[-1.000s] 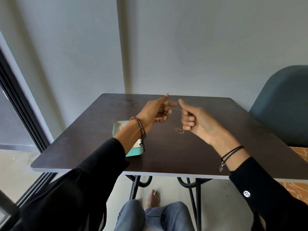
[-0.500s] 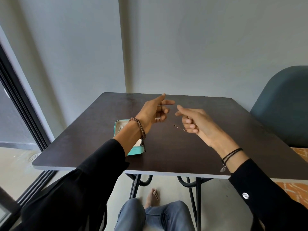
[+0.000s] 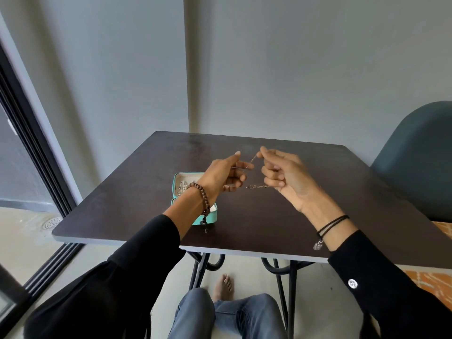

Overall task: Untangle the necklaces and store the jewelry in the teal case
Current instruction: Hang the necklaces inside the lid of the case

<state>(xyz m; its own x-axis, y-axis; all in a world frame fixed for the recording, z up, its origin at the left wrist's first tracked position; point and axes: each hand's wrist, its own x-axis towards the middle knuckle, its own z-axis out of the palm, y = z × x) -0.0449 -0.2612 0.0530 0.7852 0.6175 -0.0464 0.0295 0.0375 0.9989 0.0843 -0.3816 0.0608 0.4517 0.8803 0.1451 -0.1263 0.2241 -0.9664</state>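
**Fine chain held in air betw. both hands, untangle step in hand**

Obj: thin silvery necklace chain (image 3: 254, 159), held up over mid-desk and not lying on the desk (image 3: 244, 223). A short run slants from the left hand (image 3: 227, 176) up to the right hand (image 3: 286, 178). A loose end (image 3: 258, 186), w/ what looks like a clasp, pokes out leftward from under the right hand's lower fingers. It seems clear of the desk surface.

Handling (my read): v. light, fully limp, no stiffness. Links prob. fragile and will kink or snap if yanked. Slick betw. fingertips. Best grip is a fingertip pinch close on either side of any knot, worked w/ slack, not pulled tight. Whether a knot remains is too small to tell.

Hands:
- Left: thumb points up/fwd and is free. Fingers are curled in and pinch the lower end of the run. Can't tell which fingers exactly.
- Right: thumb + index tips pinch the upper end. The other fingers are curled over the rest of the chain.
- Both forearms are raised off the desk, w/ hands close together but apart.

The teal case (image 3: 198, 220) lies open on the desk's near-left part, partly behind the left forearm. Some silvery jewelry (image 3: 182, 189) is already inside. The chain is not yet stored.
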